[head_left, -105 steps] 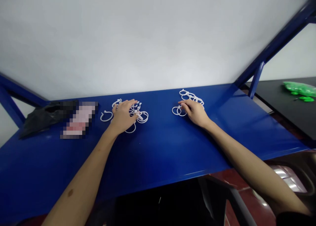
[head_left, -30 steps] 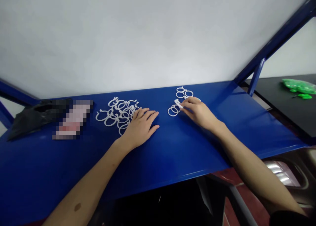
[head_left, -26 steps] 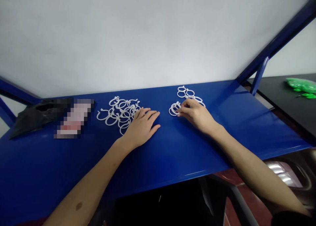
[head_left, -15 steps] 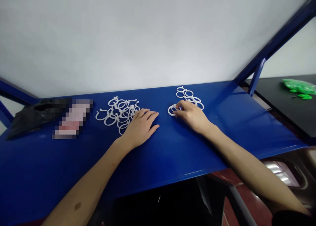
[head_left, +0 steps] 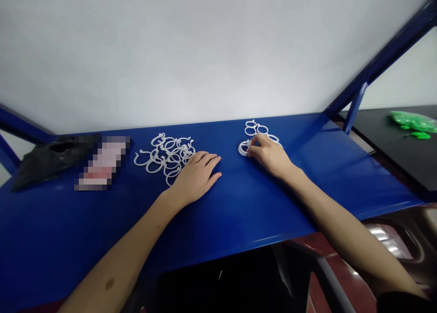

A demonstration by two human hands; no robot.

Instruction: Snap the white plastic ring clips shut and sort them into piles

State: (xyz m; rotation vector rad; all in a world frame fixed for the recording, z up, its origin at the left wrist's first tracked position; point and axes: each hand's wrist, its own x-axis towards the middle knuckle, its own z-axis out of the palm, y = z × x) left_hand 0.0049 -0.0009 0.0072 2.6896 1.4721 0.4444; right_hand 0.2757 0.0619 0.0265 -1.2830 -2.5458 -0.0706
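Note:
White plastic curtain rings [head_left: 154, 166] lie in a loose, tangled pile on the left half of the blue table [head_left: 225, 222]. My left hand [head_left: 195, 178] rests flat at the right edge of this pile, fingers stretched out and holding nothing; it hides part of the pile. Farther right, my right hand [head_left: 269, 154] pinches the right side of some white curtain rings [head_left: 241, 149], which lie stacked or overlapping on the tabletop. Just behind it is a smaller group of curtain rings [head_left: 262, 130], partly covered by the fingers.
A black plastic bag [head_left: 51, 160] and a blurred-out flat item [head_left: 102, 162] lie at the left. Blue frame bars [head_left: 357, 105] rise at both ends. On a black table [head_left: 392, 144] to the right sits a bag of green pieces [head_left: 414, 120]. A grey wall stands behind.
My right hand and the pinched rings have moved slightly right, closer to the smaller group. My left hand stays flat beside the pile.

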